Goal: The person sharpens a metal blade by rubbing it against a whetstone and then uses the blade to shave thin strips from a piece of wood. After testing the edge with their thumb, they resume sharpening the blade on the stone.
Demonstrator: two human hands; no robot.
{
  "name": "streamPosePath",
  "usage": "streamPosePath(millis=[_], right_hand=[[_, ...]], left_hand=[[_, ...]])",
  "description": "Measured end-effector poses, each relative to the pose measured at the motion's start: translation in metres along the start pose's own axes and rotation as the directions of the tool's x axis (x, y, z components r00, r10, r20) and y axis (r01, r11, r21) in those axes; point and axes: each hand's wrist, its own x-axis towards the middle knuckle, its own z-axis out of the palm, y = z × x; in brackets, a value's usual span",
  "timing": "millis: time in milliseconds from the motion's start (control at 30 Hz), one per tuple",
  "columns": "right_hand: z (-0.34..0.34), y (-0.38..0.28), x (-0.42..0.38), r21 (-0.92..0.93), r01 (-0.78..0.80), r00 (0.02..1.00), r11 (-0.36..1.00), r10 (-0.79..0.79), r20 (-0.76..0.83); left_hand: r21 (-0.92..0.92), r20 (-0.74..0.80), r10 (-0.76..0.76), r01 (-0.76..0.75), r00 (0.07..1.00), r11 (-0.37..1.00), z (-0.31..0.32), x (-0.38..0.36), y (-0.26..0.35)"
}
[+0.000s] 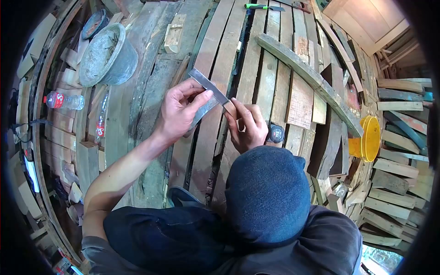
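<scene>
A flat grey metal-looking bar (211, 88) is held slantwise between my two hands, above the wooden planks. My left hand (182, 107) grips it from the left, thumb laid along its edge. Below that thumb a paler grey flat piece (201, 112) shows, partly hidden by the hand. My right hand (247, 124) is closed at the bar's lower end, where a brown wooden-looking end (230, 109) shows by the fingertips. A black tape measure (276, 133) lies just right of my right hand. A rounded blue cloth shape (268, 197) hides my right forearm.
Long planks (220, 41) with gaps form the surface. A cement-stained bucket (110, 55) and a plastic bottle (64, 101) are at left. A loose beam (311, 78) lies diagonally at right, near a yellow bucket (366, 139). A green-handled tool (263, 7) lies at the top.
</scene>
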Motion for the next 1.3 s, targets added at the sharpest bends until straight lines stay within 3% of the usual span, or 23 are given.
streamPosePath(millis=[233, 300, 367, 467, 567, 833, 1300], right_hand=[[0.001, 0.005, 0.004, 0.231, -0.130, 0.980, 0.964, 0.089, 0.181], [0.001, 0.002, -0.002, 0.411, -0.425, 0.895, 0.806, 0.308, 0.322], [0.001, 0.001, -0.006, 0.567, -0.628, 0.778, 0.534, 0.415, 0.471], [-0.001, -0.005, -0.002, 0.642, -0.678, 0.731, 0.359, 0.429, 0.532], [-0.001, -0.006, -0.002, 0.682, -0.670, 0.729, 0.295, 0.436, 0.528], [0.001, -0.005, -0.003, 0.655, -0.661, 0.744, 0.366, 0.433, 0.509], [0.001, -0.003, -0.004, 0.652, -0.672, 0.733, 0.351, 0.437, 0.521]], left_hand=[[0.076, 0.027, -0.022, 0.020, 0.999, 0.997, -0.006, 0.000, -0.002], [0.081, 0.019, -0.030, 0.028, 0.999, 0.996, -0.006, -0.001, -0.001], [0.092, 0.014, -0.029, 0.028, 0.999, 0.995, -0.006, -0.002, 0.001], [0.098, -0.001, 0.000, 0.001, 1.000, 0.995, -0.004, -0.002, 0.004], [0.090, -0.048, 0.056, -0.052, 0.997, 0.995, -0.005, 0.000, 0.001], [0.127, -0.146, 0.106, -0.088, 0.984, 0.988, -0.009, 0.004, 0.003], [0.168, -0.116, 0.152, -0.131, 0.982, 0.977, -0.011, 0.006, 0.003]])
